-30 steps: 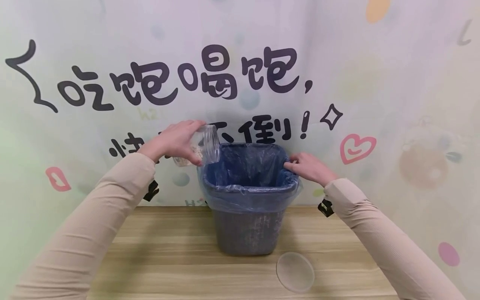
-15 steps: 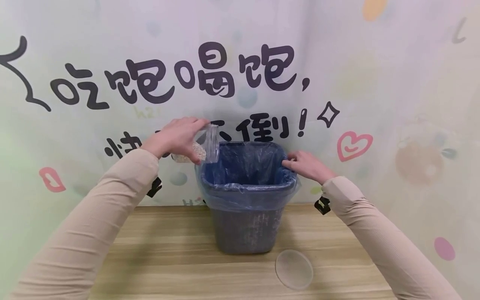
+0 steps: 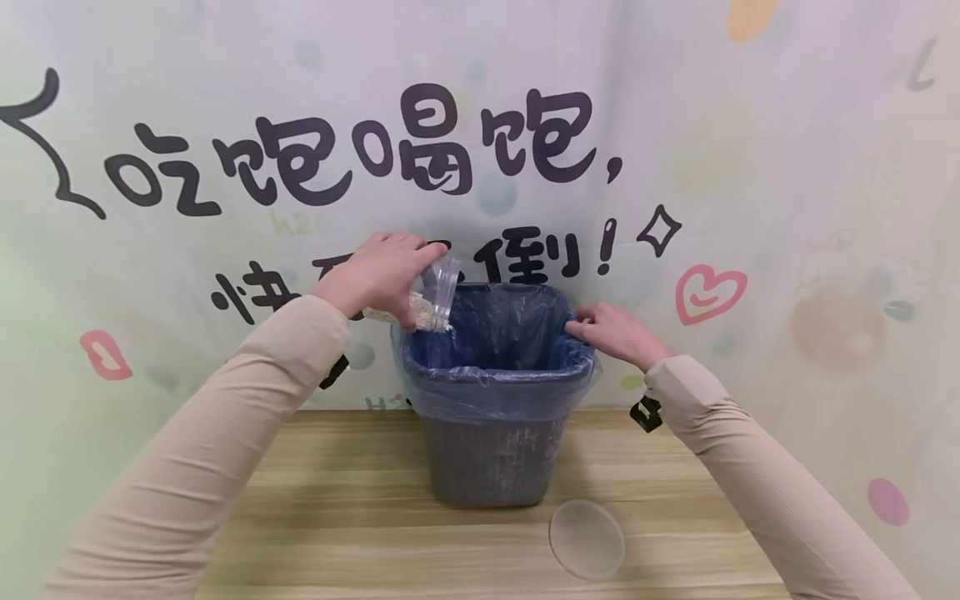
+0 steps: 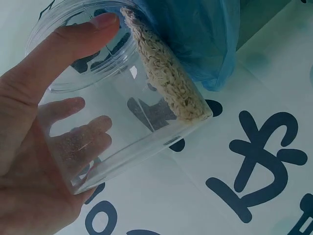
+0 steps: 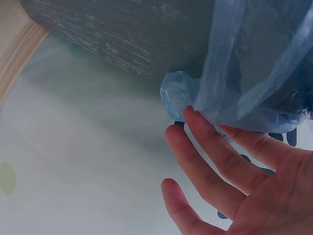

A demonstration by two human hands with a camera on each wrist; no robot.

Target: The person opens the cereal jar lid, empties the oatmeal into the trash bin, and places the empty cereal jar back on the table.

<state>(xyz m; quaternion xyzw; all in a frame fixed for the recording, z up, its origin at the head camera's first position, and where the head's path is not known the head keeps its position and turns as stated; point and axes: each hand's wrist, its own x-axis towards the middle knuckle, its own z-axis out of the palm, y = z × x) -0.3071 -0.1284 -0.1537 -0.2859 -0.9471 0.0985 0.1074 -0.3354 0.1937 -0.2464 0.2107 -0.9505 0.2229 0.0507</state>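
My left hand (image 3: 386, 271) grips a clear jar (image 4: 117, 117) around its side, above the left rim of the trash bin (image 3: 491, 462). Tilted over, the jar has its mouth toward the bin. Pale grains (image 4: 166, 78) lie along its lower wall and reach the mouth. A blue plastic bag (image 3: 495, 404) lines the bin and folds down over its rim. At the bin's right rim, my right hand (image 3: 618, 333) holds the edge between thumb and forefinger; the other fingers spread loosely outside, by the bag. The thumb is mostly hidden in the right wrist view.
A round translucent lid (image 3: 587, 540) lies on the wooden table (image 3: 337, 533), in front and to the right of the bin. Close behind stands a pale backdrop (image 3: 810, 125) with dark lettering and coloured shapes.
My left hand has moved right with the jar and tipped it further down, and the grains have slid toward its mouth. My right hand has stayed at the rim.
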